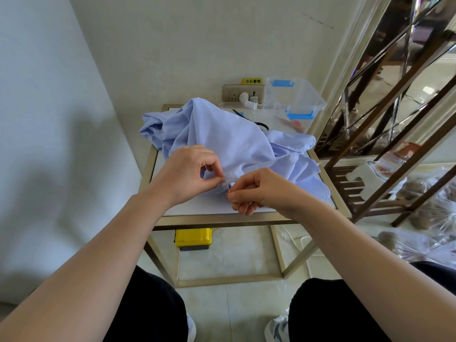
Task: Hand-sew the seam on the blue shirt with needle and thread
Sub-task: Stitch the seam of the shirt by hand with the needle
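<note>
Head view. The blue shirt [222, 134] lies heaped on the surface [192, 208], its near edge lifted between my hands. My left hand [187, 174] pinches that edge, thumb and fingers [212, 178] closed on a small fold. The fingers of my right hand [256, 191] are clamped on the needle [228, 190], which slants up toward the fold, just beside my left fingertips. I judge the work to be mid-stitch, with most of the seam left to check. The stitched length cannot be counted, because folds and fingers hide the seam. The thread is too fine to trace. Scissors [259, 124] behind the shirt are partly covered by it.
</note>
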{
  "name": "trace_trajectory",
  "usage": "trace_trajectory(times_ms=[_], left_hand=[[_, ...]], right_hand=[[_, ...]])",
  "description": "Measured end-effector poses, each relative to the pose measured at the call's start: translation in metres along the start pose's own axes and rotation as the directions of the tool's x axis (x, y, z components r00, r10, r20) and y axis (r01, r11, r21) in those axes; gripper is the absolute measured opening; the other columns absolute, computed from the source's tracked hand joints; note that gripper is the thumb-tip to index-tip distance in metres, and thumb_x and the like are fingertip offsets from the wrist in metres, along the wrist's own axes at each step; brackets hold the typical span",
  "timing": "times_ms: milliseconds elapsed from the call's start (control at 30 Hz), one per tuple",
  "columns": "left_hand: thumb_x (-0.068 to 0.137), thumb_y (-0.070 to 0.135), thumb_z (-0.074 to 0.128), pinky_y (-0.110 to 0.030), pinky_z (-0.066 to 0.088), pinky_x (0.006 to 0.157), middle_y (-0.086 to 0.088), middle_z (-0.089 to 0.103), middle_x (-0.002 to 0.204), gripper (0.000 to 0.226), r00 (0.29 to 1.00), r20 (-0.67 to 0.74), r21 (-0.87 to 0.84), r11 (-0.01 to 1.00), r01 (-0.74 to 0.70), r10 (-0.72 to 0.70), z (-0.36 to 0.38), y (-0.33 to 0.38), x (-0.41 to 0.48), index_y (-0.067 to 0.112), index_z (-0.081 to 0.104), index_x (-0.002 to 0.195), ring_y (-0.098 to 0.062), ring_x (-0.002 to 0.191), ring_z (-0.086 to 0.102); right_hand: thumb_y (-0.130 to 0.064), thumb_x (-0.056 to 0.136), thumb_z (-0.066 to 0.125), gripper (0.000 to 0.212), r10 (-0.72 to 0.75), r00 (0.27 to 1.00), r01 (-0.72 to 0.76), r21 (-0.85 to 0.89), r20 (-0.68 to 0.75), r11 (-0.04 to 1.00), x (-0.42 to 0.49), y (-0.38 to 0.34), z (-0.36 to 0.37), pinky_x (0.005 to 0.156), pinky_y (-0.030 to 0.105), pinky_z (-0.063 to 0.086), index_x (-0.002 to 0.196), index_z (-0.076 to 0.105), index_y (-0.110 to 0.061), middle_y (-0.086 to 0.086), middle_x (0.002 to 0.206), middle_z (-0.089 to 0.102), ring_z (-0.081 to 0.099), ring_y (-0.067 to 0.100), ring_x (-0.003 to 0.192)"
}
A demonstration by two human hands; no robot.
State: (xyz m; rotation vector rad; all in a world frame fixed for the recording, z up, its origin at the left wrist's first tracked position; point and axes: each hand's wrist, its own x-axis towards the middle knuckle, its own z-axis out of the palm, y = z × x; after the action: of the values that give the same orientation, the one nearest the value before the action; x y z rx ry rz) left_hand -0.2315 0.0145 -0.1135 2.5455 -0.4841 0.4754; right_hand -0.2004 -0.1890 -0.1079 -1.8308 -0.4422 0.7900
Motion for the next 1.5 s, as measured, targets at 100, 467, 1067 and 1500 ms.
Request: trace_trajectory(times_ms=[100,467,1067,1500], left_hand=[[0.078,0.018,0.08,-0.009,0.038,0.06,0.004,0.066,0.071,0.007,1.0,0.002,-0.011,0.999,0.03,-0.03,-0.001,0.001,-0.001,0.02,0.074,0.076,-0.007,0.068,0.057],[0.078,0.017,0.081,-0.005,0.042,0.067,0.01,0.066,0.071,0.007,0.997,0.02,-0.059,0.996,0.073,-0.072,-0.002,0.002,-0.002,0.018,0.075,0.078,0.0,0.077,0.06],[0.077,0.015,0.082,-0.003,0.042,0.065,0.007,0.069,0.073,0.006,0.999,-0.007,-0.067,0.997,0.039,-0.04,-0.002,0.004,-0.002,0.018,0.078,0.08,0.002,0.067,0.058],[0.077,0.014,0.082,-0.006,0.043,0.067,0.006,0.068,0.072,0.009,1.0,0.005,-0.08,0.997,0.015,-0.014,0.0,0.002,-0.003,0.02,0.075,0.078,-0.002,0.067,0.059]], right_hand=[[-0.006,0.089,0.069,0.003,0.002,1.0,-0.002,0.013,0.013,1.0,0.001,-0.001,0.0,0.059,0.02,0.054,0.087,0.069,-0.003,0.006,0.068,0.069,0.064,0.012,0.058],[-0.005,0.089,0.068,0.003,0.013,1.0,-0.014,0.051,0.012,0.999,0.003,0.002,0.005,0.058,0.02,0.053,0.087,0.068,-0.002,0.006,0.067,0.069,0.063,0.012,0.057],[0.002,0.087,0.069,0.012,-0.095,0.943,0.178,0.241,-0.318,0.954,0.006,0.016,0.022,0.053,0.025,0.055,0.086,0.057,0.0,0.013,0.064,0.068,0.066,0.018,0.053],[-0.004,0.093,0.063,0.005,-0.167,0.926,0.276,0.303,-0.339,0.912,0.008,0.017,0.028,0.061,0.03,0.057,0.098,0.064,-0.005,0.008,0.068,0.069,0.068,0.023,0.061]])
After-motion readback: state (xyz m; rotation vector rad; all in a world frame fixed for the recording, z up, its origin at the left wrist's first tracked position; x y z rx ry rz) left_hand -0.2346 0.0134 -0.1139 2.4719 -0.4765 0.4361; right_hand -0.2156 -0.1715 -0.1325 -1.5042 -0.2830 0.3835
